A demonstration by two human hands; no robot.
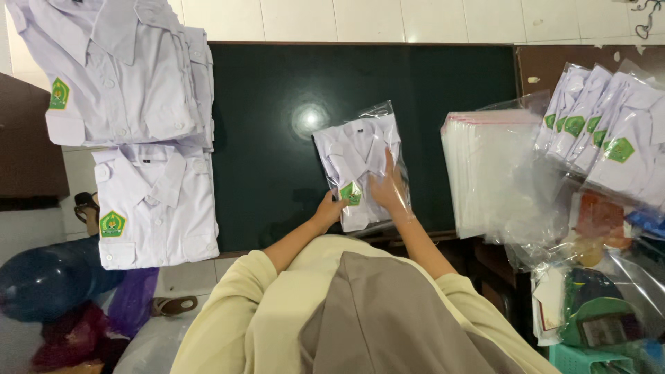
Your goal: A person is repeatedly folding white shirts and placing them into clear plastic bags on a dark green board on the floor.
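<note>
A folded white shirt in a clear plastic bag [360,165] lies on the dark green tabletop [270,125], just ahead of the person and a little to their right of the tabletop's middle. Its long axis runs away from the body, slightly tilted, with the collar end at the far side and the green badge at the near lower corner. The left hand [330,208] sits at that near left corner, fingers curled onto the bag's edge beside the badge, pinching or pressing it; whether they close around the plastic cannot be told from this angle. The right hand [386,187] lies flat on top of the package, fingers [388,163] spread and extended toward the far end, palm pressing the film against the shirt, gripping nothing. So the package lies directly under and ahead of both hands, with the right hand farther up along its length and the left at the near edge. To the person's left, two stacks of unbagged folded white shirts [149,208] rest apart from the package; to the right, a pile of empty clear bags [485,173] lies near it, and beyond that a row of already bagged shirts [603,128] leans upright.
</note>
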